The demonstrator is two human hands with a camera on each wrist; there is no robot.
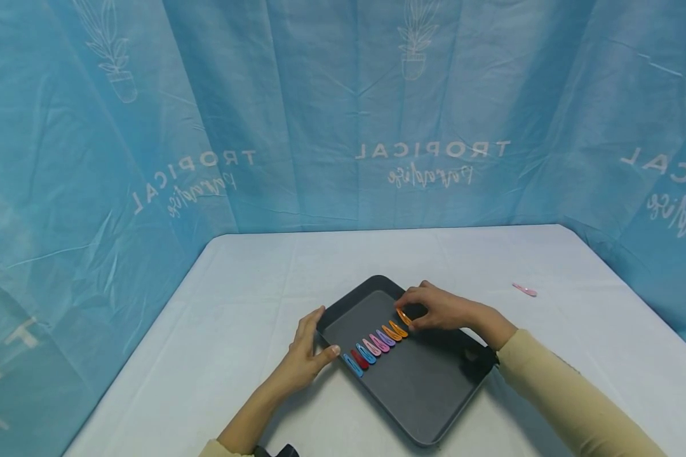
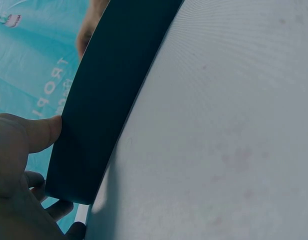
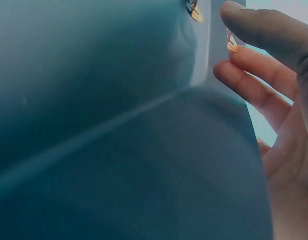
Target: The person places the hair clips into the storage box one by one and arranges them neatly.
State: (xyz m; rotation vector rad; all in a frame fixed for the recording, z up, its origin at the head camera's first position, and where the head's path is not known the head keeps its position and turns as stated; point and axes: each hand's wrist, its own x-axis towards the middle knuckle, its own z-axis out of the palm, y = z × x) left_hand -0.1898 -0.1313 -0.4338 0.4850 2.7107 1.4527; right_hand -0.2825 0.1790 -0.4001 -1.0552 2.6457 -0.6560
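Note:
A dark grey baking tray (image 1: 429,388) lies turned at an angle on the table. My left hand (image 1: 300,357) grips its left corner, the thumb on one side and the fingers round the other; the left wrist view shows the thumb (image 2: 46,133) against the tray's outer wall. Over the tray's far right part, my right hand (image 1: 434,308) pinches an orange snap hair clip (image 1: 403,316) between thumb and fingers. From it a slanted row of several clips runs toward the left corner: orange, purple, pink, a blue clip (image 1: 366,353), a red clip (image 1: 359,360) and another blue clip (image 1: 352,365).
A single pink hair clip (image 1: 524,290) lies on the white tablecloth (image 1: 263,273), right of the tray. Blue printed curtains (image 1: 320,114) hang behind and beside the table. A dark object (image 1: 286,450) shows by the left sleeve at the bottom edge.

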